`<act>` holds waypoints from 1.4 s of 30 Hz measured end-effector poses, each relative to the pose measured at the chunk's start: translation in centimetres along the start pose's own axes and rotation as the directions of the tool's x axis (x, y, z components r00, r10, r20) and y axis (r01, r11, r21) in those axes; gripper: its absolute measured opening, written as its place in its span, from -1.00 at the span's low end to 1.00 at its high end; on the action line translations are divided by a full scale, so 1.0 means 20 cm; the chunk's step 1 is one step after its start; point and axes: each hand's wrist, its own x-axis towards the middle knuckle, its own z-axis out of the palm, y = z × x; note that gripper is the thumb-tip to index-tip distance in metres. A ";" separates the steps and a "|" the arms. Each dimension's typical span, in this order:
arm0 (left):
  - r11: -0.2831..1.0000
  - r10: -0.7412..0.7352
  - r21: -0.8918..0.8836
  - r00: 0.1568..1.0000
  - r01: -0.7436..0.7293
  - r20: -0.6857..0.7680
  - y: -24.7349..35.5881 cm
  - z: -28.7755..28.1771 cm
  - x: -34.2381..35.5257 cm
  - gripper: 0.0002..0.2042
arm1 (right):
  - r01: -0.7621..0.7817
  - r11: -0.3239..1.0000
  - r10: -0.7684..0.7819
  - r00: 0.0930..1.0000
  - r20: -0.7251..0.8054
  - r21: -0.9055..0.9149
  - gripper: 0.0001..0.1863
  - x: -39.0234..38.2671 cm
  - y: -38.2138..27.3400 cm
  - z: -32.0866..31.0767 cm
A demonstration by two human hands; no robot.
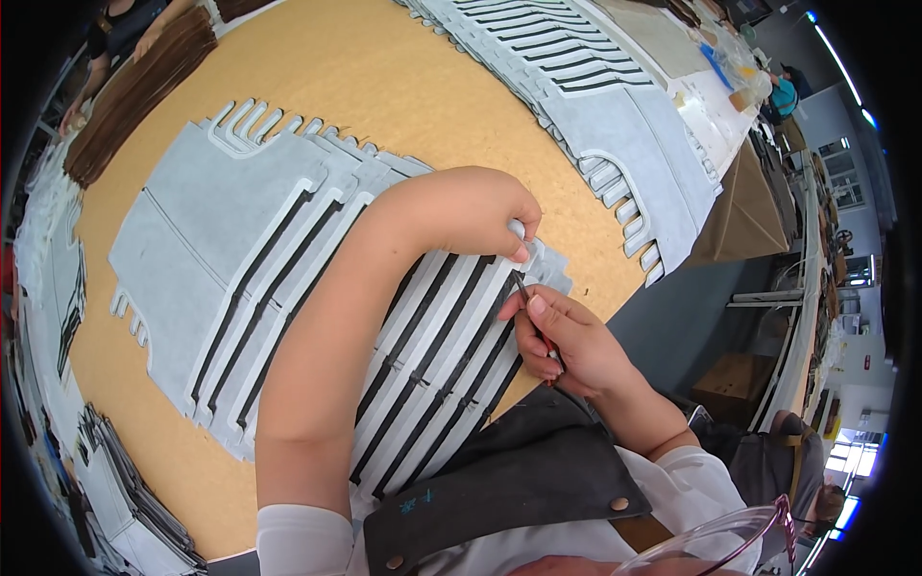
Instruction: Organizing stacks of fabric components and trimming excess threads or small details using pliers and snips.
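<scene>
A stack of grey leather-like panels [197, 206] with long black strips lies on the tan tabletop, its edges cut into rounded tabs. My left arm reaches across it. My left hand [480, 213] is closed at the panel's right end, thumb and fingers pinching a pale bit of its edge. Just below, my right hand [567, 341] is closed around a slim tool [521, 284] with a dark pointed tip and some red at its handle. That tip touches or nearly touches the end of a black strip; the tool's exact kind is hidden by my fingers.
Another stack of slotted grey panels [624, 120] lies along the far right of the tan table [384, 86]. Brown sheets [144, 96] lie at the far left, beside another person's arm. More grey panels [120, 490] are at the lower left. A dark apron [509, 461] covers my front.
</scene>
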 end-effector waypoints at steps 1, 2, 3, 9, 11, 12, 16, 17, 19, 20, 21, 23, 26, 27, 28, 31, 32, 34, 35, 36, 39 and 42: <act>1.000 0.000 0.000 1.000 0.000 -0.001 0.00 0.00 0.00 -0.78 | 0.000 1.000 0.000 1.000 0.000 0.000 -0.64 0.00 0.00 0.00; 1.000 -0.005 0.003 1.000 0.005 -0.002 0.00 0.00 0.00 -0.78 | 0.006 1.000 -0.006 1.000 0.004 -0.003 -0.65 0.00 0.00 0.00; 1.000 -0.010 0.005 1.000 0.010 -0.003 0.01 -0.01 -0.01 -0.79 | 0.011 1.000 -0.011 1.000 0.007 -0.006 -0.65 0.00 0.00 0.01; 1.000 -0.017 0.003 0.999 0.017 0.027 0.03 -0.01 0.00 -0.81 | 0.047 0.999 -0.047 0.999 -0.018 -0.011 -0.67 0.01 0.02 0.03; 1.000 -0.016 0.003 1.000 0.016 0.022 0.03 -0.02 0.00 -0.81 | 0.053 0.999 -0.053 0.998 -0.015 -0.011 -0.68 0.01 0.03 0.03; 1.000 -0.015 0.004 1.000 0.015 0.016 0.03 -0.02 -0.01 -0.81 | 0.060 0.998 -0.060 0.998 -0.013 -0.011 -0.68 0.01 0.03 0.03; 1.000 -0.022 0.004 1.000 0.022 0.011 0.03 -0.02 -0.01 -0.82 | 0.060 0.998 -0.060 0.998 -0.019 -0.016 -0.68 0.01 0.03 0.04; 1.000 -0.025 0.005 1.000 0.025 0.012 0.03 -0.02 -0.01 -0.81 | 0.062 0.998 -0.062 0.998 -0.019 -0.019 -0.68 0.01 0.03 0.04; 1.000 -0.028 0.006 1.000 0.028 0.014 0.04 -0.02 -0.01 -0.81 | 0.064 0.998 -0.064 0.998 -0.019 -0.022 -0.68 0.01 0.03 0.04; 1.000 -0.029 0.005 0.999 0.029 0.013 0.03 -0.01 0.00 -0.81 | 0.063 0.998 -0.063 0.998 -0.021 -0.011 -0.68 0.01 0.03 0.04; 1.000 -0.031 0.005 0.999 0.031 0.012 0.03 -0.01 0.00 -0.81 | 0.063 0.998 -0.063 0.998 -0.022 0.001 -0.68 0.01 0.03 0.04; 0.999 -0.037 0.010 0.999 0.037 0.012 0.03 -0.01 0.00 -0.81 | 0.063 0.998 -0.063 0.998 -0.026 0.000 -0.68 0.01 0.03 0.04; 0.999 -0.044 0.017 0.999 0.044 0.012 0.03 -0.01 -0.01 -0.80 | 0.067 0.998 -0.068 0.997 -0.028 -0.004 -0.68 0.01 0.04 0.04; 0.999 -0.046 0.018 0.999 0.046 0.012 0.04 -0.01 -0.01 -0.80 | 0.073 0.997 -0.073 0.997 -0.027 -0.007 -0.68 0.01 0.04 0.04; 0.999 -0.046 0.018 0.999 0.046 0.012 0.04 -0.01 -0.01 -0.80 | 0.073 0.997 -0.073 0.997 -0.026 -0.007 -0.68 0.01 0.04 0.04; 0.999 -0.049 0.011 0.999 0.049 0.016 0.03 -0.02 0.00 -0.80 | 0.074 0.997 -0.075 0.997 -0.028 -0.014 -0.69 0.02 0.04 0.04; 0.999 -0.049 0.013 0.999 0.048 0.016 0.03 -0.01 0.00 -0.80 | 0.072 0.997 -0.072 0.997 -0.029 -0.012 -0.69 0.02 0.04 0.04; 0.999 -0.048 0.015 0.999 0.048 0.018 0.03 -0.01 0.00 -0.79 | 0.070 0.998 -0.070 0.997 -0.032 -0.009 -0.70 0.01 0.04 0.04; 0.998 -0.062 0.017 0.998 0.061 0.029 0.04 -0.02 0.00 -0.80 | 0.070 0.998 -0.070 0.997 -0.034 -0.006 -0.70 0.01 0.04 0.04; 0.997 -0.075 0.019 0.996 0.074 0.040 0.04 -0.02 0.00 -0.81 | 0.070 0.998 -0.070 0.997 -0.038 -0.004 -0.70 0.01 0.04 0.04; 0.997 0.066 -0.040 0.997 -0.068 -0.037 -0.01 -0.02 0.00 -0.83 | 0.036 0.999 -0.037 0.998 -0.050 -0.018 -0.69 0.00 0.03 0.05; 0.995 -0.024 -0.101 0.998 0.018 -0.066 -0.05 -0.09 -0.04 -0.83 | 0.088 0.996 -0.089 0.995 -0.035 -0.035 -0.67 -0.02 0.02 0.05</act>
